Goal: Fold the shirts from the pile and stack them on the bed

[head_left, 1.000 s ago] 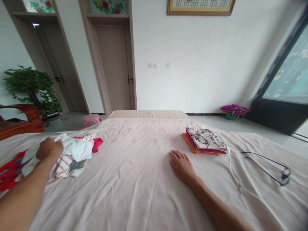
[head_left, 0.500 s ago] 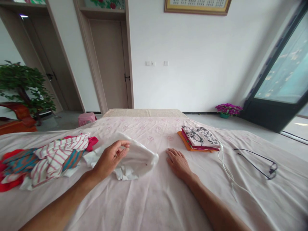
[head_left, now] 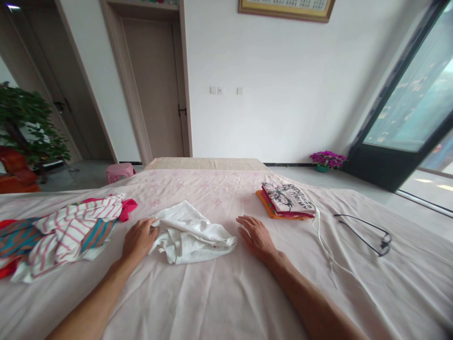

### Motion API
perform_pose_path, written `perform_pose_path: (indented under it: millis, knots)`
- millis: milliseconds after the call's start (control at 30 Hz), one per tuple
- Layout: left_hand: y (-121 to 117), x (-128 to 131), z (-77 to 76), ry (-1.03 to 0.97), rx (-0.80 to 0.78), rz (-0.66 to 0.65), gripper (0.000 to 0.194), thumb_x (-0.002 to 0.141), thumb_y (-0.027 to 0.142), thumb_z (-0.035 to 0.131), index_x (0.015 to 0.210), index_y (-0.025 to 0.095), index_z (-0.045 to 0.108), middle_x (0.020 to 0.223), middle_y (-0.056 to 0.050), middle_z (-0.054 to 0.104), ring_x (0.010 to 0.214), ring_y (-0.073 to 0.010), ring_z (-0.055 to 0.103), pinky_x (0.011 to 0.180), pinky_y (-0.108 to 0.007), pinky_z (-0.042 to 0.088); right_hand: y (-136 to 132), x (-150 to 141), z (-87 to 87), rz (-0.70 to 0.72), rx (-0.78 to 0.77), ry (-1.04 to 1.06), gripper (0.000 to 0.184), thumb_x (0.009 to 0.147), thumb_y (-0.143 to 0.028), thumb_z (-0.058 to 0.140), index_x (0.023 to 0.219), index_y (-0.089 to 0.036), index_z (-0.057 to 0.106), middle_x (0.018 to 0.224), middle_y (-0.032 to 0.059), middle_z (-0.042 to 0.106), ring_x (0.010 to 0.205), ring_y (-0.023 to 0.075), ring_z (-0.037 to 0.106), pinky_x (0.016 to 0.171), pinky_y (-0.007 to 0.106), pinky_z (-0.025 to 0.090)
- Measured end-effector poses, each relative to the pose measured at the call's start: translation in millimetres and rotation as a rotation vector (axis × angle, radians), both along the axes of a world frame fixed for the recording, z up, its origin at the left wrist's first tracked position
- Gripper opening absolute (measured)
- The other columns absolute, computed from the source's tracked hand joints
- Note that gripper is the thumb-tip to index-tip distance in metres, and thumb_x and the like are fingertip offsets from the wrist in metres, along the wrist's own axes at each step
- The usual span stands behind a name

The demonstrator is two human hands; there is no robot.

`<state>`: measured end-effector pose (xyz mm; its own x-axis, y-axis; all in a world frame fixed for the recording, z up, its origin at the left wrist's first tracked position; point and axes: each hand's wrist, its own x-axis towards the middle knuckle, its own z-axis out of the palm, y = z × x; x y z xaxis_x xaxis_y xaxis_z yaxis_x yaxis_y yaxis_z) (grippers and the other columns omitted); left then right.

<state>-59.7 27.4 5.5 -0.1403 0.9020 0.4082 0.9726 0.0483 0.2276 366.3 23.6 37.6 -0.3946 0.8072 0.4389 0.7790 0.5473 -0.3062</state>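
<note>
A crumpled white cloth garment lies on the pink flowered bed sheet in front of me. At its left edge is my left hand, fingers bent and closed on the fabric, with the fingertips partly hidden. My right hand is just beyond the garment's right end, fingers stretched out and palm down, holding nothing. Close to the right hand is a stack of folded clothes, a printed butterfly piece on top of red and orange ones, with a white drawstring trailing from it.
Left of my left hand is a loose heap of striped and red clothes. Black-framed glasses rest on the sheet at right. Past the bed stand a pink stool, a potted plant and purple flowers.
My left hand has moved left and down to the white garment's left edge. The garment's raised, spread part has settled into a more bunched heap. My right hand remains open near its right end.
</note>
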Motion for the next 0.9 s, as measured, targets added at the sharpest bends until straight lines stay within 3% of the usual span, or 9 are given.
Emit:
perform_pose_path:
  millis: [100, 200, 267, 367, 433, 700, 900]
  knots:
    - [1, 1, -0.9, -0.003, 0.004, -0.023, 0.033, 0.089, 0.032, 0.044, 0.113, 0.02, 0.063, 0.121, -0.01, 0.067, 0.111, -0.0239, 0.063, 0.094, -0.034, 0.046, -12, -9, 10.2, 0.194, 0.05, 0.009, 0.035, 0.099, -0.039, 0.048, 0.127, -0.023, 0.061, 0.122, 0.0088, 0.066, 0.109, 0.0227, 0.058, 0.095, 0.038, 0.042]
    - [1, 2, 1.9, -0.026, 0.0, -0.02, 0.03, 0.09, 0.032, 0.042, 0.107, 0.02, 0.064, 0.114, -0.009, 0.07, 0.104, -0.0229, 0.066, 0.087, -0.031, 0.047, -21, -25, 14.8, 0.262, 0.071, -0.022, 0.036, 0.095, -0.039, 0.056, 0.127, -0.023, 0.06, 0.118, 0.008, 0.067, 0.105, 0.0229, 0.057, 0.091, 0.037, 0.042]
    - [-1, 4, 5.5, -0.069, 0.01, -0.003, 0.03, 0.092, 0.034, 0.04, 0.106, 0.021, 0.063, 0.109, -0.008, 0.072, 0.1, -0.0225, 0.067, 0.082, -0.029, 0.047, -24, -35, 13.7, 0.235, 0.073, -0.05, 0.033, 0.094, -0.036, 0.058, 0.124, -0.023, 0.061, 0.113, 0.0078, 0.067, 0.102, 0.0227, 0.056, 0.088, 0.036, 0.042]
    - [-7, 7, 11.9, -0.153, 0.036, 0.042, 0.032, 0.094, 0.039, 0.037, 0.109, 0.022, 0.061, 0.103, -0.007, 0.075, 0.094, -0.0229, 0.069, 0.074, -0.028, 0.047, -24, -44, 9.5, 0.176, 0.042, -0.099, 0.018, 0.097, -0.03, 0.052, 0.103, -0.023, 0.068, 0.094, 0.0052, 0.068, 0.089, 0.0203, 0.057, 0.08, 0.032, 0.042]
    - [-10, 9, 15.3, -0.213, 0.057, 0.063, 0.033, 0.095, 0.041, 0.037, 0.109, 0.023, 0.061, 0.099, -0.006, 0.075, 0.091, -0.0231, 0.07, 0.071, -0.028, 0.046, -22, -43, 6.8, 0.125, 0.026, -0.069, 0.021, 0.099, -0.028, 0.048, 0.093, -0.022, 0.067, 0.087, 0.0043, 0.066, 0.084, 0.0189, 0.056, 0.077, 0.03, 0.041]
    - [-17, 20, 17.2, -0.319, 0.238, -0.039, 0.03, 0.093, 0.044, 0.042, 0.102, 0.023, 0.062, 0.089, -0.004, 0.074, 0.083, -0.0201, 0.069, 0.071, -0.025, 0.047, -11, -29, -5.0, -0.086, -0.138, 0.364, 0.019, 0.099, -0.034, 0.04, 0.095, -0.023, 0.055, 0.083, 0.0011, 0.064, 0.077, 0.0174, 0.058, 0.072, 0.028, 0.04]
    - [-19, 23, 15.6, -0.295, 0.247, -0.087, 0.034, 0.093, 0.047, 0.042, 0.1, 0.022, 0.063, 0.077, -0.002, 0.072, 0.07, -0.0182, 0.067, 0.065, -0.024, 0.046, -6, -27, -5.1, -0.072, -0.21, 0.577, 0.023, 0.094, -0.04, 0.045, 0.084, -0.021, 0.055, 0.076, -0.0001, 0.061, 0.072, 0.0159, 0.054, 0.066, 0.025, 0.039]
